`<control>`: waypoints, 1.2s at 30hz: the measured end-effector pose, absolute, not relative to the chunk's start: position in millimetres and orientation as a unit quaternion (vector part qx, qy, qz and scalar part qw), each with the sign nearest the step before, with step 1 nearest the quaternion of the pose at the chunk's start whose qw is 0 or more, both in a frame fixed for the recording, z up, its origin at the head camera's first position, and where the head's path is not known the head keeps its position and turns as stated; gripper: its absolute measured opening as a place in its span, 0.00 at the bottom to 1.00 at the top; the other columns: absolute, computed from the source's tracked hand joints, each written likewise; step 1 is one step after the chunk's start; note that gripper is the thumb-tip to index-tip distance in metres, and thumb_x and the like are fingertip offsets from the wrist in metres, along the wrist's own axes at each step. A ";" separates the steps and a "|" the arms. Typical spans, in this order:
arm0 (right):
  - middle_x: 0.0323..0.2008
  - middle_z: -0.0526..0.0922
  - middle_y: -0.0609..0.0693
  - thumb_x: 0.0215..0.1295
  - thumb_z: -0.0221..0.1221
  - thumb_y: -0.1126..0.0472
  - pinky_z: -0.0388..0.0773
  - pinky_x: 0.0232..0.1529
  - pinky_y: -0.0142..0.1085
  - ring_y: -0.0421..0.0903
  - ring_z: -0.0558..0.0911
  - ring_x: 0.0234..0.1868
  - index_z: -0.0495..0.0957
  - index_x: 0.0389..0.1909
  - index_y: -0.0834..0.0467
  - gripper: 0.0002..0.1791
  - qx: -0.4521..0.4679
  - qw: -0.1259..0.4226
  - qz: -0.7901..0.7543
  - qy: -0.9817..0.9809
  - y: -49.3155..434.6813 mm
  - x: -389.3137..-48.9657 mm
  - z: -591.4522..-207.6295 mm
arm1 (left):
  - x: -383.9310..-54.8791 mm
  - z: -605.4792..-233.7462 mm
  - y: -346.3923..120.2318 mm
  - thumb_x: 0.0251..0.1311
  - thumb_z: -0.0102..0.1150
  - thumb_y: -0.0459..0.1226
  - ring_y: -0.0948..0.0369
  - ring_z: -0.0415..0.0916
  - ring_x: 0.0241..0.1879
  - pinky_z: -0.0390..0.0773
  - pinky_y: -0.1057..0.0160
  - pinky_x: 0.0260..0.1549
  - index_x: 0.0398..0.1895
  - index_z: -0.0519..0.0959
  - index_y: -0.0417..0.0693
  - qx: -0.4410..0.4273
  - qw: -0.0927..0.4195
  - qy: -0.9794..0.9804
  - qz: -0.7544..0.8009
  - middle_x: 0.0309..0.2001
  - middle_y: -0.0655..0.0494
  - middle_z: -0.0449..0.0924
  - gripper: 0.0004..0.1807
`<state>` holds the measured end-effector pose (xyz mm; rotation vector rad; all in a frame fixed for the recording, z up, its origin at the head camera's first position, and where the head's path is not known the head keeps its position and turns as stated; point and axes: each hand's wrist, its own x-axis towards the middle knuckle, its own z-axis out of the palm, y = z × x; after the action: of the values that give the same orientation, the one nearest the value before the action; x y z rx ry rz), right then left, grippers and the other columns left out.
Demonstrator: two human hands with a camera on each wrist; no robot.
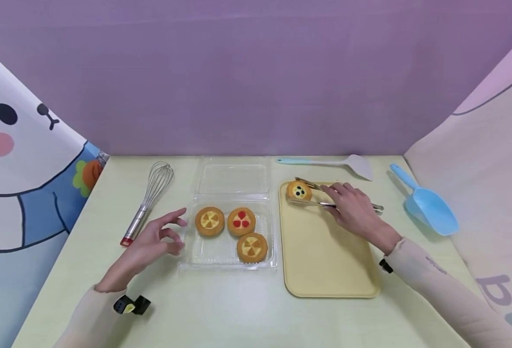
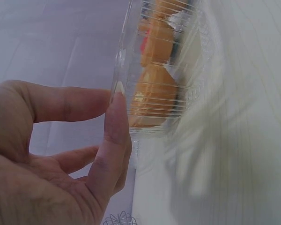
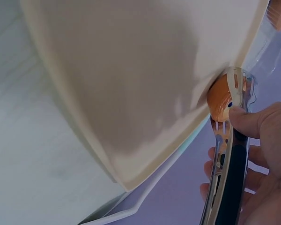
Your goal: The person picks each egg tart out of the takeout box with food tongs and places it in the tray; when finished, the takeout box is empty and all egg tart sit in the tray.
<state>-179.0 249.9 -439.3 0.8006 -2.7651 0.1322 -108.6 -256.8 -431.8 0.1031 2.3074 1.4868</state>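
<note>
My right hand (image 1: 352, 209) grips metal tongs (image 1: 308, 202) over the far left corner of the yellow tray (image 1: 325, 261). A small tart with dark blue dots (image 1: 299, 191) lies between the tong ends, also visible as the orange-brown tart (image 3: 218, 99) in the right wrist view. My left hand (image 1: 157, 239) is at the left edge of a clear plastic box (image 1: 214, 252), its fingers loosely bent beside the rim; firm contact cannot be told. Inside the box are a red-topped tart (image 1: 241, 222) and two tarts with yellow-and-brown wedges (image 1: 210, 221).
The box's clear lid (image 1: 232, 178) lies folded back behind it. A whisk (image 1: 151, 195) lies at the left. Behind the tray is a spatula (image 1: 325, 162), and a blue scoop (image 1: 430, 209) lies to the right. Cloth walls (image 1: 256, 87) stand around the table.
</note>
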 end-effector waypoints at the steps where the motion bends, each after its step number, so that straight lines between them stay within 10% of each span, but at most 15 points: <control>1: 0.52 0.85 0.61 0.64 0.70 0.56 0.84 0.39 0.55 0.61 0.83 0.47 0.77 0.66 0.61 0.30 0.275 0.127 0.044 -0.952 249.6 -179.8 -438.5 | -108.9 -431.8 -256.6 0.56 0.65 0.23 0.58 0.78 0.44 0.86 0.66 0.37 0.83 0.55 0.45 0.038 0.196 0.824 0.531 0.68 0.35 0.68 0.51; 36: 0.58 0.83 0.61 0.67 0.69 0.56 0.81 0.44 0.58 0.61 0.82 0.54 0.73 0.71 0.60 0.33 0.270 0.104 0.050 -0.956 249.3 -178.9 -422.4 | -107.6 -431.4 -256.6 0.57 0.64 0.25 0.51 0.77 0.46 0.87 0.64 0.40 0.83 0.55 0.47 0.023 0.199 0.824 0.531 0.69 0.36 0.68 0.50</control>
<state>-178.9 249.3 -422.4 0.7962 -2.8192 0.1469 -107.6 -256.6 -431.4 0.0637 2.3036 1.4847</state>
